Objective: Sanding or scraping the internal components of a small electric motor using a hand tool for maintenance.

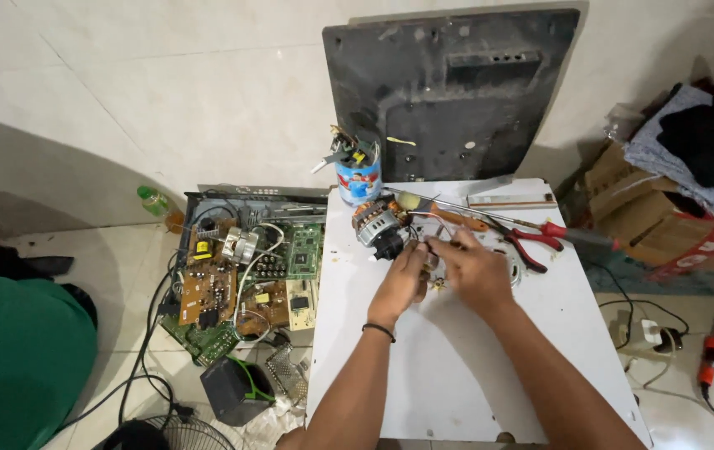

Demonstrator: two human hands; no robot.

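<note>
Small electric motor (378, 227) with copper windings, centre of frame on a white tabletop (448, 367). Just below it, left hand (403, 279) and right hand (473, 268) pressed together, fingers curled around a small part — too hidden to identify. Red-handled pliers (532, 242) right of the hands. Tin of tools (358, 177) above. Circuit boards (240, 283) on the floor, left — green-clad person (15, 358) at far left.

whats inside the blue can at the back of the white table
The blue printed can on the white table holds a crowded bundle of small hand tools, their handles and tips poking above the rim. Their lower ends and the can's bottom are hidden by its wall.
</note>
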